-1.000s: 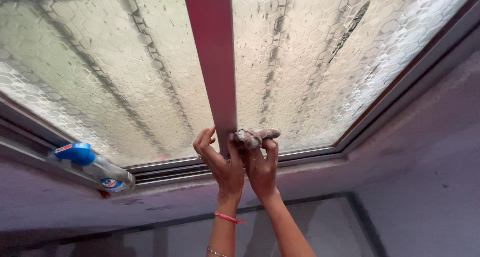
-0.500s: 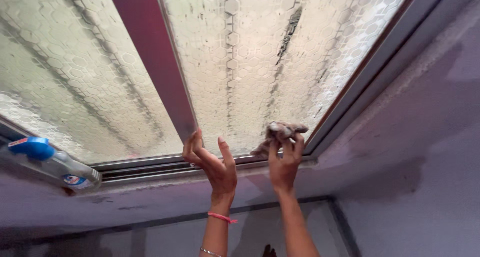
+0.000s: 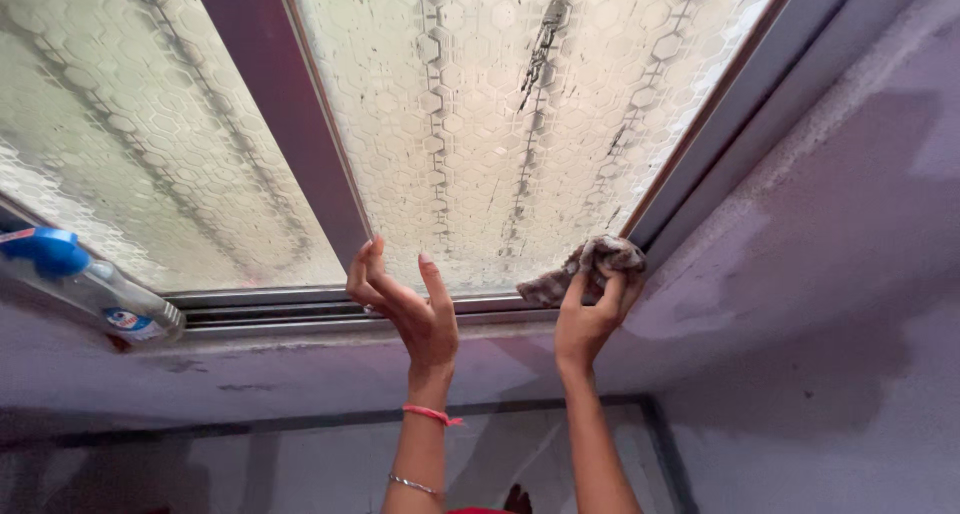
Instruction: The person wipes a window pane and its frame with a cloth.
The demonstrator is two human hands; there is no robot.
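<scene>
glass (image 3: 480, 124): frosted whitish, honeycomb pattern, dark streaks | frame (image 3: 290, 124): maroon-ish | cloth (image 3: 585, 269): mottled brown-grey | wall (image 3: 830, 304): purple | bottle (image 3: 90, 286): clear, blue cap | wristband (image 3: 430, 414): pink

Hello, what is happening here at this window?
A person is at a patterned glass window. The right hand presses a crumpled cloth into the lower right corner of the pane. The left hand is open, its fingers resting at the foot of the middle frame bar. A clear bottle with a blue cap stands on the sill at the left.
</scene>
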